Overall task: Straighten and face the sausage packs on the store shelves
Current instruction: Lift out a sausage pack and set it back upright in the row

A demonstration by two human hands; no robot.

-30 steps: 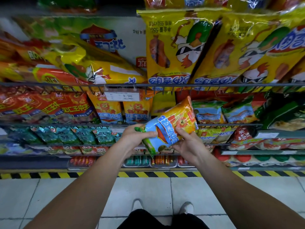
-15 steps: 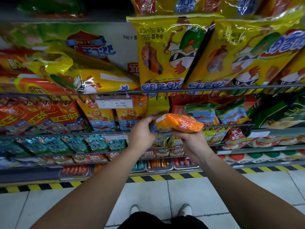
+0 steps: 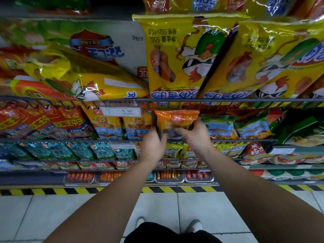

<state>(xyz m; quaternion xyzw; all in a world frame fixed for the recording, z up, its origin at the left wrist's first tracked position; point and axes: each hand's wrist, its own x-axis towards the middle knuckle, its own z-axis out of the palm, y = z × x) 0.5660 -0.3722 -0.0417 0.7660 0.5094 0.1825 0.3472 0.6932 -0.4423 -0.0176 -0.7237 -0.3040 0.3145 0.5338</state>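
I hold one orange sausage pack (image 3: 177, 120) with both my hands, in front of the second wire shelf (image 3: 70, 140). My left hand (image 3: 153, 146) grips the left lower corner of the pack, the fingers (image 3: 162, 137) curled around its edge. My right hand (image 3: 194, 137) grips the right lower side, and its fingers (image 3: 184, 131) lie bent across the front of the pack. Both hands hold the pack, so neither has its fingers spread.

The pack stands nearly upright, and its orange top edge is just below the rail of the upper shelf (image 3: 245, 100). Its lower part is hidden behind my hands. I cannot tell if the pack already touches the shelf.

On the left, just beside the pack, stand the lion packs (image 3: 107, 125), under a price tag (image 3: 121, 111) that reads 9.90. On the right stand the blue and green packs (image 3: 219, 127). Above the rail lean the big yellow chicken sausage packs (image 3: 175, 58); their print is upside down from where I look.

Lower shelves carry smaller packs, and a yellow and black stripe (image 3: 175, 189) runs along the base, next to the tiled floor (image 3: 87, 207).
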